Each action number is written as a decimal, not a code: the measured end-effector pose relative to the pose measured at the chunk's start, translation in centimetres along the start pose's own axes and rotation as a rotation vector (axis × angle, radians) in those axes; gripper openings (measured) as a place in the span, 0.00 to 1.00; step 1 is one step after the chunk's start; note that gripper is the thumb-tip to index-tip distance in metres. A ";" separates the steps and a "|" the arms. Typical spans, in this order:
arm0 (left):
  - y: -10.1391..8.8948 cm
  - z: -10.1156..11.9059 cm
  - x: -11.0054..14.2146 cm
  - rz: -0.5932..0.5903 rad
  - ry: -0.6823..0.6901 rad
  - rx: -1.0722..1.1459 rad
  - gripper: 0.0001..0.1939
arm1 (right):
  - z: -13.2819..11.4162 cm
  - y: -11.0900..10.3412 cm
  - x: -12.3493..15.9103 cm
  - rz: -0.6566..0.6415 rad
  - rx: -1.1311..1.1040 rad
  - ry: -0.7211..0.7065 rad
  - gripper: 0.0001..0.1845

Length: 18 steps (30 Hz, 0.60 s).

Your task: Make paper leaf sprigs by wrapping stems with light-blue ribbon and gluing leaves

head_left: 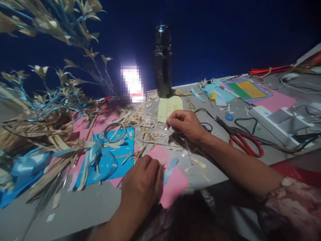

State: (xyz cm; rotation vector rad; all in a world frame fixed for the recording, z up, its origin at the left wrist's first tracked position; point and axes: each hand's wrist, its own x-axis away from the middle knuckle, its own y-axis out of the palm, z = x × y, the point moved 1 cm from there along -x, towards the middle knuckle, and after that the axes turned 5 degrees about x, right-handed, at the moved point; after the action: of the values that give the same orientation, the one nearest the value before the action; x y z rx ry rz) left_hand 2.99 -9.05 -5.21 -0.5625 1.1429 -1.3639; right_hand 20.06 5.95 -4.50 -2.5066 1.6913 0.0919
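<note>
My left hand (142,179) is closed above the table's front part, its fingers curled together at the left edge of a pink paper (175,192). Whatever those fingers hold is hidden from view. A strip of light blue ribbon (171,170) lies across the pink paper. My right hand (187,124) hovers farther back, thumb and forefinger pinched together, with something too small to name at their tips. Just behind that pinch lies a pale yellow paper (173,103). Red-handled scissors (247,144) rest to the right of my right wrist.
Dried husk scraps (140,120) litter the middle. On the left are a blue sheet (125,157), a tape roll (114,132) and dried flower stems (85,60). A dark flask (163,63) stands at the back beside a glowing screen (134,83). A white power strip (273,124) lies right.
</note>
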 end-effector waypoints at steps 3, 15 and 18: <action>-0.4 -1.3 0.1 0.009 -0.168 0.181 0.14 | 0.1 0.0 0.0 -0.015 -0.001 0.015 0.11; -1.6 -2.0 -0.6 -0.042 -0.911 1.802 0.14 | -0.5 2.1 1.5 -0.168 -0.028 0.169 0.11; -1.4 -1.6 -1.1 -0.058 -0.887 1.828 0.14 | -0.9 2.6 1.9 -0.196 -0.106 0.180 0.12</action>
State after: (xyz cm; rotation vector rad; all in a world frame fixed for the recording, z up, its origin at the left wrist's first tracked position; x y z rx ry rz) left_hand 1.21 -7.80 -4.30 0.2205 -0.9404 -1.3764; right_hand 18.36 3.10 -4.01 -2.8210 1.5252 -0.0652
